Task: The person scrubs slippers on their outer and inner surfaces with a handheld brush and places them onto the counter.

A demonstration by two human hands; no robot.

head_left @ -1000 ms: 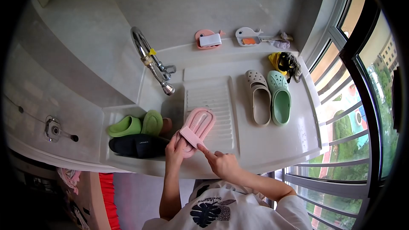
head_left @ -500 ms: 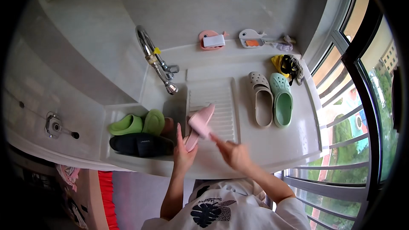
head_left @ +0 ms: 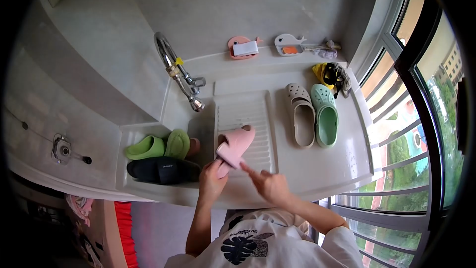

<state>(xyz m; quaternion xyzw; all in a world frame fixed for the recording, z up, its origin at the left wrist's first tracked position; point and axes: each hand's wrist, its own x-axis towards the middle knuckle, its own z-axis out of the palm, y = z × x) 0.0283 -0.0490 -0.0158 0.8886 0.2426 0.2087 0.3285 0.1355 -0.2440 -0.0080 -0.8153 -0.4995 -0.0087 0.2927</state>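
Note:
A pink slipper [head_left: 240, 141] is over the ribbed washboard of the white sink, tilted with its toe pointing up and to the right. My left hand [head_left: 212, 181] grips its heel end, fingers wrapped round it. Beside the strap is my right hand [head_left: 270, 184], its index finger stretched toward the strap's right edge and the other fingers curled. Whether that fingertip touches the strap is hard to tell. In the basin at left lie green slippers [head_left: 146, 147], a black slipper [head_left: 161, 170] and part of another pink slipper [head_left: 194, 147].
A chrome faucet [head_left: 174, 72] rises behind the basin. Beige [head_left: 303, 124] and mint [head_left: 327, 125] clogs stand on the right counter, with a yellow and black bundle [head_left: 329, 75] behind them. Whale-shaped dishes [head_left: 243, 48] line the back ledge. A barred window is at right.
The pink slipper has turned from showing its footbed, through an edge-on tilt, to showing its other side. My right hand has shifted slightly right, staying near the strap.

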